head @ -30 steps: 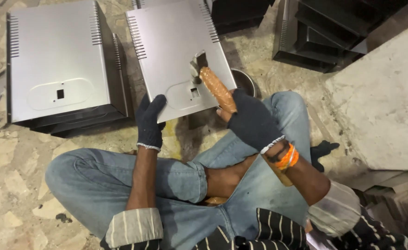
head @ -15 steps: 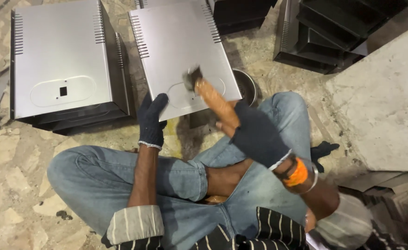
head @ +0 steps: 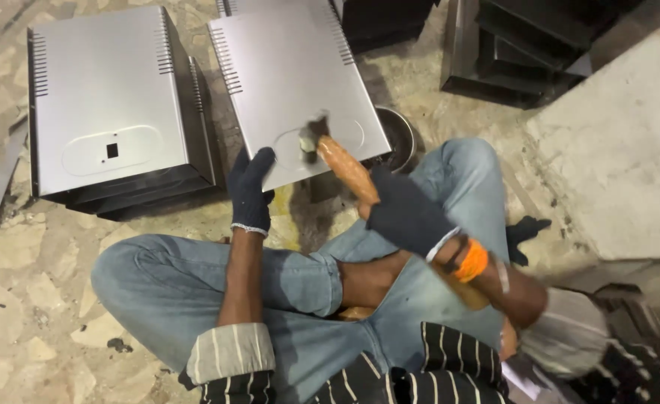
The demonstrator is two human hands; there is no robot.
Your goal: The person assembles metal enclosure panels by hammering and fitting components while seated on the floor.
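On the stone floor before crossed legs, the gloved left hand (head: 251, 191) clamps the near edge of a grey metal panel (head: 292, 82). The right hand (head: 408, 213) (also gloved) grips a wooden-handled hammer (head: 341, 166), its head touching the panel beside a stack of similar panels (head: 109, 105).

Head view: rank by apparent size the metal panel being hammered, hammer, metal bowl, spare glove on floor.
1. metal panel
2. hammer, gripped by the right hand
3. metal bowl, partly hidden by the panel, so unsure against the hammer
4. spare glove
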